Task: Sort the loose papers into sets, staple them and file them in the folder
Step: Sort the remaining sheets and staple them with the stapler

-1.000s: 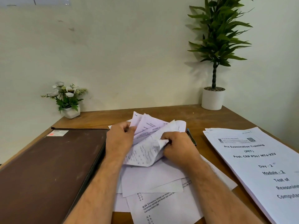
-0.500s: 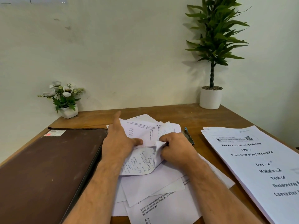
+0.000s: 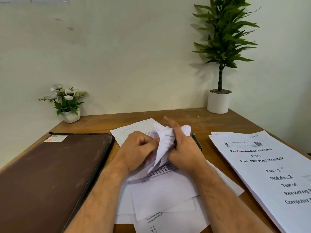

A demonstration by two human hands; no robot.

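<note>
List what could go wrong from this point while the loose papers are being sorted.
1. Both the left hand and the right hand bunch the lifted sheets, so they may crease or tear.
2. The loose papers overlap askew, so pages could land in the wrong set.
3. The stapler lies half hidden behind the right hand and could get knocked.

folder point(image 3: 50, 174) left, loose papers point(image 3: 161, 192) centre, stack point(image 3: 269, 174) right

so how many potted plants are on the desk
2. A small flowering plant stands at the desk's far left corner, beyond the brown folder. A tall leafy plant in a white pot stands at the far right corner. None seems hidden.
</note>
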